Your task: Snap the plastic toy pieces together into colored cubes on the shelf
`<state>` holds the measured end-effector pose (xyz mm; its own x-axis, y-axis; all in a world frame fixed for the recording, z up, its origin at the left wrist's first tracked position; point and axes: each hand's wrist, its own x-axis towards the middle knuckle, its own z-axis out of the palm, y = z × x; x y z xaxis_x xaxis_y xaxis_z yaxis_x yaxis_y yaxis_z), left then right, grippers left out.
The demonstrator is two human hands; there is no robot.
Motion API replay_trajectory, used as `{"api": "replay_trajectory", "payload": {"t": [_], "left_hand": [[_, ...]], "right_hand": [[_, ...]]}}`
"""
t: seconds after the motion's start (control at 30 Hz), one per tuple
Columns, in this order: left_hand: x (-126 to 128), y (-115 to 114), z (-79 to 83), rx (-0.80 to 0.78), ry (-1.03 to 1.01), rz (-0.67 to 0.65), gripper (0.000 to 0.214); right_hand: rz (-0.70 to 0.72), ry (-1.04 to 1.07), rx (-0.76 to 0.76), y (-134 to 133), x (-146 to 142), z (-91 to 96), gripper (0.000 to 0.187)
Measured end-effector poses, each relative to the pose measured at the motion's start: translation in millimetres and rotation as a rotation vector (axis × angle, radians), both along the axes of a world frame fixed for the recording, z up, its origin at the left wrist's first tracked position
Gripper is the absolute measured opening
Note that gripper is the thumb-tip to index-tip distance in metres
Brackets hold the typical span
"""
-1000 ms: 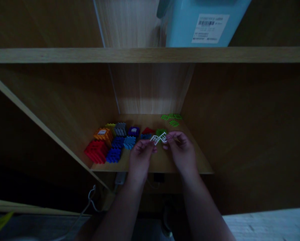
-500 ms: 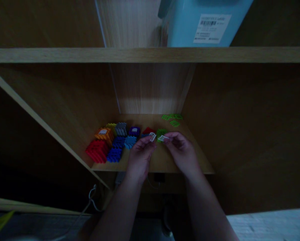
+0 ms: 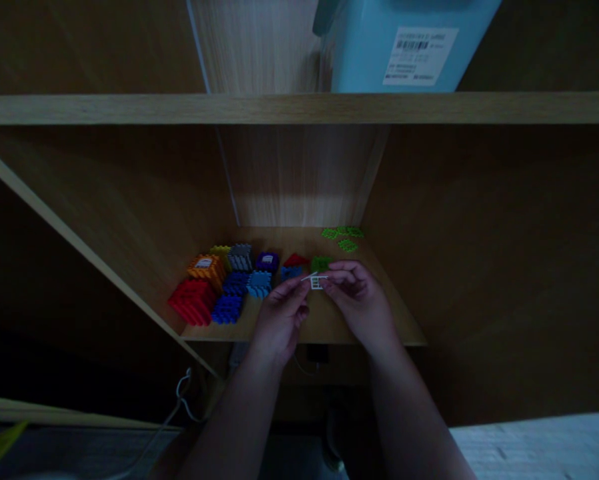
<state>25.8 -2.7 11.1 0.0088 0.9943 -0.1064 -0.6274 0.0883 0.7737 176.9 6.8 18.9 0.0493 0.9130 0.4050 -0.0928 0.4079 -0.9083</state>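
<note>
Two small white lattice pieces, like toy window frames, meet between my hands above the shelf. My left hand [image 3: 283, 313] pinches one white piece [image 3: 309, 275], which I see nearly edge-on. In the fingertips of my right hand [image 3: 362, 303] is the other white lattice piece [image 3: 317, 283], its bars facing me. The two pieces overlap in view; whether they touch or are joined I cannot tell. Just behind my fingers lie a green piece [image 3: 321, 264], a red triangular piece [image 3: 296, 260] and a blue piece [image 3: 291, 272].
Stacks of notched plastic tiles, including red [image 3: 193, 302], orange [image 3: 207, 267], dark blue [image 3: 228, 309] and light blue [image 3: 259, 283], stand on the shelf's left. Several bright green flat pieces [image 3: 347, 245] lie at the back right. An upper board [image 3: 279, 109] carries a blue bin [image 3: 364, 60].
The two white pieces, apart before, have come together between my fingertips. The right-hand piece has turned to show its bars, and the left-hand piece has tilted nearly edge-on.
</note>
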Motion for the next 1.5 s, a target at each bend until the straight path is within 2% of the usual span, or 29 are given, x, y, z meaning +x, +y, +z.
{"api": "replay_trajectory", "payload": {"t": [0.17,0.37,0.57,0.93,1.07,1.33,1.5], "left_hand": [[1,2,-6.1,0.034,0.078,0.037,0.042],[0,1,-7.0,0.168,0.249,0.092,0.033],[1,-2,-2.1,0.230,0.328,0.057,0.027],[0,-3,0.7,0.164,0.251,0.094,0.032],[1,-3,-0.9,0.129,0.171,0.108,0.033],[-3,-2,2.3,0.055,0.150,0.042,0.036],[-6,-6,10.4,0.024,-0.024,-0.071,0.036]], "right_hand": [[-0.067,-0.059,0.023,0,-2,-3.3,0.020],[-0.189,-0.161,-0.006,0,1,-5.1,0.020],[-0.225,-0.399,0.185,-2,6,1.6,0.008],[-0.191,-0.471,0.294,-4,0,9.3,0.017],[-0.130,-0.516,0.319,-4,2,12.3,0.027],[-0.138,-0.541,0.338,-4,2,6.7,0.020],[-0.097,-0.494,0.324,-10,4,6.8,0.027]]}}
